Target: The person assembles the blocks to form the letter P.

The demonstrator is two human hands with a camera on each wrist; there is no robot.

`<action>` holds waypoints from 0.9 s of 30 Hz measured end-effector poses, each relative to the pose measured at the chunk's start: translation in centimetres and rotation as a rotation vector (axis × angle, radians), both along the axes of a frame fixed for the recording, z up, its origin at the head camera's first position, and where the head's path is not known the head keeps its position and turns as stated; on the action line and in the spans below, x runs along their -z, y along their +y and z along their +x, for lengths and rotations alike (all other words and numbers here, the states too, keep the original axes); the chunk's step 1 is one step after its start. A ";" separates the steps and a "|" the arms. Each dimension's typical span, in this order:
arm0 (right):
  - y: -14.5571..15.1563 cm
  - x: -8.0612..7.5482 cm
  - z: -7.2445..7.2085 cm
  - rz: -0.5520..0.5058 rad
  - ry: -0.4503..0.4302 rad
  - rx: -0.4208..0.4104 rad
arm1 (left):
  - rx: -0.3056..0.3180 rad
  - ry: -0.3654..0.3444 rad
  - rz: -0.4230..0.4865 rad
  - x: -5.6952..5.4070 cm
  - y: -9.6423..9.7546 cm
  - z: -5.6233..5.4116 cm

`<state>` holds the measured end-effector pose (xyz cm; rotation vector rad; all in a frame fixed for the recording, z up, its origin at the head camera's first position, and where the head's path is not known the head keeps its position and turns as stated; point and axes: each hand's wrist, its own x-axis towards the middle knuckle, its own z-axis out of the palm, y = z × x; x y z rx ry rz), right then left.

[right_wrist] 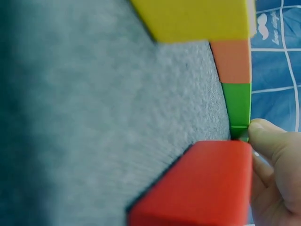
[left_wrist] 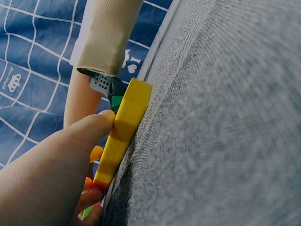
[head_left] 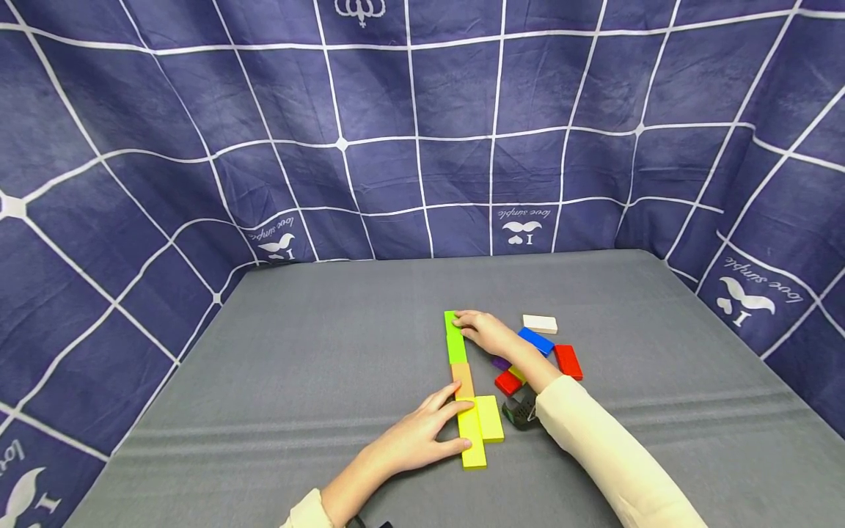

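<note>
A line of flat blocks runs away from me: a yellow block (head_left: 473,451) nearest, then an orange block (head_left: 463,380), with green blocks (head_left: 455,349) at the far end. Another yellow block (head_left: 491,419) lies against the near one's right side. My left hand (head_left: 422,435) rests along the left of the line, its thumb on the near yellow block and its extended fingers around the orange one. At the far end my right hand (head_left: 490,331) pinches the last green block, thumb (right_wrist: 265,139) at its side; its other fingers are partly hidden.
Right of the line lie a white block (head_left: 540,323), a blue block (head_left: 536,341), red blocks (head_left: 568,362) and partly covered purple and yellow ones. A dark device (head_left: 520,412) sits under the right sleeve. A blue checked curtain (head_left: 455,176) surrounds the grey tabletop (head_left: 317,345).
</note>
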<state>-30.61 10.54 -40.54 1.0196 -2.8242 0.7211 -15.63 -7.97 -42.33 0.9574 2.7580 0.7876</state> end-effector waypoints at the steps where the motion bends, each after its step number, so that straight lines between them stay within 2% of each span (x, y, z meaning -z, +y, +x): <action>1: 0.0 -0.1 0.2 0.002 0.002 -0.005 | -0.002 -0.003 0.001 0.0 0.0 0.0; 12: 0.4 -0.4 1.8 0.032 -0.013 -0.032 | 0.004 -0.027 0.011 -0.1 -0.1 0.0; 27: 0.5 -0.9 3.3 0.064 -0.087 -0.007 | -0.001 -0.051 0.014 0.0 -0.1 0.0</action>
